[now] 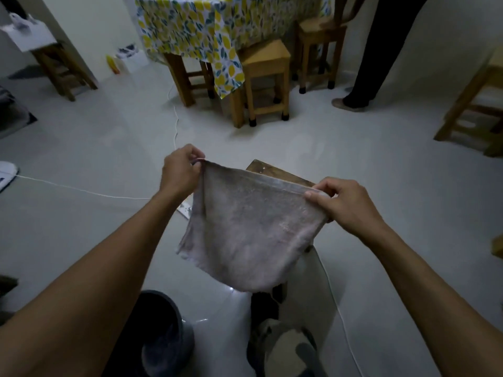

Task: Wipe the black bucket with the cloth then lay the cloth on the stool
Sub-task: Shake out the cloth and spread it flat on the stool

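Both hands, left hand [179,170] and right hand [345,202], are pinching the cloth [250,232] corners, spreading it flat above the stool [275,174], likely for laying; black bucket [166,336] sitting apart below.

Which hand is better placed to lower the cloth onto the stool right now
Right, by a small margin. The right hand pinches its corner of the cloth directly over the dark stool. The left hand holds the other corner out past the stool's edge, over bare floor.
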`<state>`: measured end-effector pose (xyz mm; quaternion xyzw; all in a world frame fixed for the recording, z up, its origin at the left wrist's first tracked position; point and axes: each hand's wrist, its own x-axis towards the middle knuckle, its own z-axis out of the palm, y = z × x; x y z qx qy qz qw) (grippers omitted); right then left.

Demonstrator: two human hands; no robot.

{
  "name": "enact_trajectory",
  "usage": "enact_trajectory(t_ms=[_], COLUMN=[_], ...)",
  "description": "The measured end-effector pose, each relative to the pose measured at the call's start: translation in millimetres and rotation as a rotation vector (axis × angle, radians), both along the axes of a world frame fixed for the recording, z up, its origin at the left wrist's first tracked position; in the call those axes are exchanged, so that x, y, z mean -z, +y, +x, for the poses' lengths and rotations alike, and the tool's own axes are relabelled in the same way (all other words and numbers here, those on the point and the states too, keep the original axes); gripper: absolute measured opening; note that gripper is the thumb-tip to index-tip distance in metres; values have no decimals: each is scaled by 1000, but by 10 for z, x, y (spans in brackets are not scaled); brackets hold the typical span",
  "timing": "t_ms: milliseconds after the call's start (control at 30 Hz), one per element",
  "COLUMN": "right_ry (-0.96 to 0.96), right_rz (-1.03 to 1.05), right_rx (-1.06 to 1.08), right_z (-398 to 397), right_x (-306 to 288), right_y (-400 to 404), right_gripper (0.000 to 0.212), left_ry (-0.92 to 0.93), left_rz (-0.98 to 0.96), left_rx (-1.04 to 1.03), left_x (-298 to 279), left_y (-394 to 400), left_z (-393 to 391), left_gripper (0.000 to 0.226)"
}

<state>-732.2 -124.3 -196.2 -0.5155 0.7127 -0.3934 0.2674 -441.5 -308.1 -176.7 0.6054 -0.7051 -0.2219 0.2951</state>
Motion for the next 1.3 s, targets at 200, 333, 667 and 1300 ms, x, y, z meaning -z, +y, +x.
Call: enact_trajectory(t_ms=[200,333,667,1300], right_ry=[109,146,534,714], right_rz=[109,108,86,252], right_rx=[169,229,385,-50], right_z=[-532,-712,-544,326], right_x=[669,1010,1403,1723], right_y=[-671,-829,-954,-888], right_gripper=[15,17,23,69], left_ry=[-91,-110,-51,-600], left_rz=[51,72,77,-55], left_rx=[58,79,142,434], left_x=[642,1011,1422,1929], left_y=[-737,-952,-875,20], left_z=[-893,-1118,-1306,-1137], left_gripper=[19,19,62,65])
